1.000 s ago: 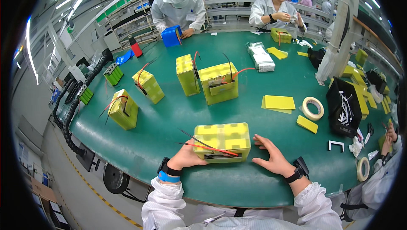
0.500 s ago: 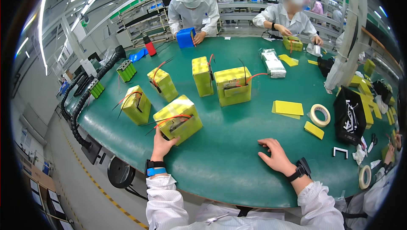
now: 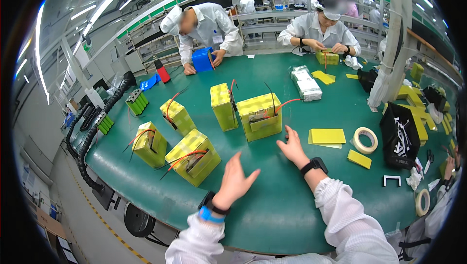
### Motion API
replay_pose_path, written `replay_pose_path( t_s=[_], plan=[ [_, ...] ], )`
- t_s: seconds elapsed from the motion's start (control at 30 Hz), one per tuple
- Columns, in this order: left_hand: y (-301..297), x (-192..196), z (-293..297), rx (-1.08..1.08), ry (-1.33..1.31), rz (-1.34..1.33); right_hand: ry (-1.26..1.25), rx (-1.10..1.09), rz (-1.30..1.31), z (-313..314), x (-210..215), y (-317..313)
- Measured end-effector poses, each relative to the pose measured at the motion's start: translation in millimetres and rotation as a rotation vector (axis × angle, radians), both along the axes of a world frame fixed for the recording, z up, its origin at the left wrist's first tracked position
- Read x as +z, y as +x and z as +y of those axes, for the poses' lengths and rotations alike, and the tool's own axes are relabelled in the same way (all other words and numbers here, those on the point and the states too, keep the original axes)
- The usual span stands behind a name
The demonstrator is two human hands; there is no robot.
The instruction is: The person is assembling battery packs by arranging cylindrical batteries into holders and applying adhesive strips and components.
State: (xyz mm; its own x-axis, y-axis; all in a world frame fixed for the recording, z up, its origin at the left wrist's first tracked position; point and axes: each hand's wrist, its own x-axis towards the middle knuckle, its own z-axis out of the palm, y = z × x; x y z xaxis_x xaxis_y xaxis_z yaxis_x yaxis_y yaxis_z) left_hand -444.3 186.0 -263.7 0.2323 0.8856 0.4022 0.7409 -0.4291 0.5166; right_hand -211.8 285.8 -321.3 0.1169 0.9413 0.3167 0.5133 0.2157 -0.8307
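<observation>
While near right fingers (image 3: 292, 136), yellow sheets (image 3: 327, 136) beside tape (image 3: 357, 141)

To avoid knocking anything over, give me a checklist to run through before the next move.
1. Left hand empty: ok, fingers spread above the table.
2. Right hand empty: ok, open beside the wide pack.
3. Nearest pack clear of the left hand: ok, a gap shows.
4. Wires tucked in on the wide pack: not ok, its red wire and black wire stick out.
5. Red wire clear of the white package: cannot tell, its end is too small.
</observation>
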Motion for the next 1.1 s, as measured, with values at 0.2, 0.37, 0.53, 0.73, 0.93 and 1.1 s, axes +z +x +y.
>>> replay_pose_path(
  t_s=[0.2, 0.37, 0.53, 0.73, 0.93, 1.1],
  plan=[
    [14.2, -47.5, 112.4, 0.069, -0.085, -0.299, 0.101, -0.036, -0.032, 24.8, 0.9, -29.5],
    [25.5, -50.4, 123.5, -0.063, -0.106, -0.369, 0.143, 0.051, 0.062, 45.5, 5.5, -11.8],
    [20.8, -46.1, 126.4, -0.152, -0.139, -0.476, 0.016, 0.262, 0.356, 50.3, 26.2, -11.3],
    [28.9, -55.2, 122.9, -0.101, -0.144, -0.556, -0.104, 0.403, 0.517, 50.4, 24.4, -3.3],
    [34.1, -48.0, 119.5, -0.081, -0.128, -0.570, -0.098, 0.440, 0.600, 38.8, 39.6, -8.0],
    [34.1, -40.5, 122.0, -0.082, -0.114, -0.673, -0.120, 0.450, 0.639, 27.2, 54.2, -17.8]
  ],
)
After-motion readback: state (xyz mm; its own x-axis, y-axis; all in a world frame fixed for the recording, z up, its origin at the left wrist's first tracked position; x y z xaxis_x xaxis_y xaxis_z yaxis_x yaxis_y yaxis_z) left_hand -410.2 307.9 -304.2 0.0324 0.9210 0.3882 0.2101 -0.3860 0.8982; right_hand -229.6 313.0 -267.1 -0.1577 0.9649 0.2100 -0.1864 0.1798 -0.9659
